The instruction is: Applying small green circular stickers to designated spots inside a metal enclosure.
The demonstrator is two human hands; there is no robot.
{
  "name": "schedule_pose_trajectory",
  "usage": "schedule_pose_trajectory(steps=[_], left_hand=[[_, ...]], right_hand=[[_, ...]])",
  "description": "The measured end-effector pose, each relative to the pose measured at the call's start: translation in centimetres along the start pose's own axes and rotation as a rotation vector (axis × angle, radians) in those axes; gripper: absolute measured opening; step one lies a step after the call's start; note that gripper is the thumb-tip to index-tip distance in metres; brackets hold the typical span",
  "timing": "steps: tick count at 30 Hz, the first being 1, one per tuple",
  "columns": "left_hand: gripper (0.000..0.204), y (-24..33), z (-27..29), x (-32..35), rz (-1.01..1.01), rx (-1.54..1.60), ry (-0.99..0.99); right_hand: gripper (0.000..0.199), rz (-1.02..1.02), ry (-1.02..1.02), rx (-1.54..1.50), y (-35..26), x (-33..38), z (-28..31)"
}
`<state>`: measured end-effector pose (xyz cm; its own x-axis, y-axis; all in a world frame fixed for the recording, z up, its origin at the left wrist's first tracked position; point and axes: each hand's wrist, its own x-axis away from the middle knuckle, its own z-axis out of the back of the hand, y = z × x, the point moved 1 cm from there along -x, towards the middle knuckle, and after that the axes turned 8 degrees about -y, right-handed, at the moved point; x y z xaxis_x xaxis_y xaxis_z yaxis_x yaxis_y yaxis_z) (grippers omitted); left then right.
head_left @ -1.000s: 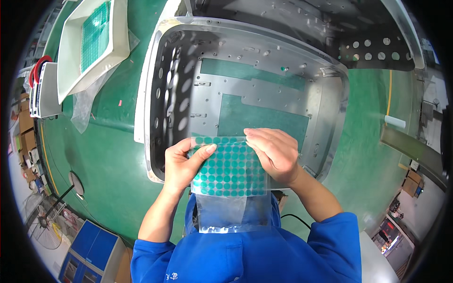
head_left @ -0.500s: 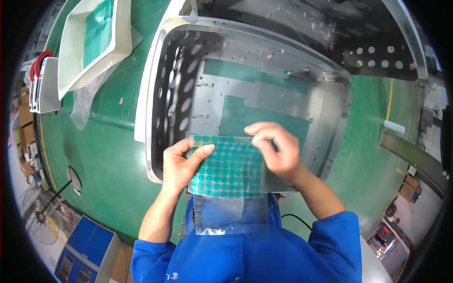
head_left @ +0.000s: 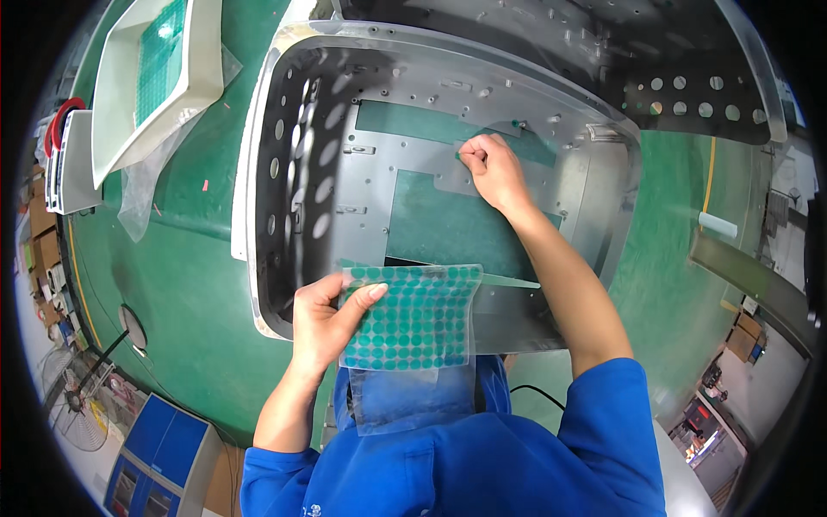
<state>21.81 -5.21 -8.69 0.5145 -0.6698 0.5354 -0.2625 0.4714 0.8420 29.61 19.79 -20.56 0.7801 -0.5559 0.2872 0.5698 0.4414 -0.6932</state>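
Note:
My left hand (head_left: 323, 320) grips a clear sheet of green round stickers (head_left: 412, 323) by its left edge, thumb on top. The sheet hangs in front of my body, over the near rim of a grey metal housing (head_left: 370, 191). Inside that housing, my right hand (head_left: 498, 177) is closed in a pinch above the back panel, between two cut-outs. A small green round sticker (head_left: 458, 156) shows at its fingertips. Studs and small holes dot the panel, and a green dot (head_left: 517, 124) sits by the upper cut-out. My right palm is hidden.
A white bin (head_left: 194, 73) with more green sticker sheets stands at the upper left, a plastic bag (head_left: 142, 194) beneath it. A perforated metal piece (head_left: 689, 95) rises at the upper right. A fan (head_left: 73, 396) and a blue cabinet (head_left: 164, 448) are at lower left.
My right hand has left the sheet and reached forward into the housing, its fingers now pinched. My left hand still holds the sheet, slightly lower. The view has shifted a little.

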Motion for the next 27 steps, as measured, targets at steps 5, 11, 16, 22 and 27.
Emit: schedule_pose_trajectory(steps=[5,11,16,22,27], left_hand=[[0.014,-0.08,0.15,-0.02,0.030,0.035,-0.011],[0.012,0.15,0.22,-0.12,0.043,0.039,-0.020],[0.012,0.49,0.18,-0.18,0.058,0.084,-0.028],[0.012,0.25,0.21,-0.23,0.046,0.079,-0.022],[0.012,0.47,0.15,-0.26,0.058,0.087,-0.017]], right_hand=[[0.006,-0.030,0.024,0.066,-0.13,-0.05,-0.08],[0.007,-0.053,0.023,0.110,-0.36,-0.17,-0.07],[0.007,-0.075,0.021,0.146,-0.56,-0.15,-0.12],[0.006,-0.049,0.041,0.154,-0.61,-0.07,-0.13],[0.006,-0.041,0.052,0.161,-0.57,-0.07,-0.17]])
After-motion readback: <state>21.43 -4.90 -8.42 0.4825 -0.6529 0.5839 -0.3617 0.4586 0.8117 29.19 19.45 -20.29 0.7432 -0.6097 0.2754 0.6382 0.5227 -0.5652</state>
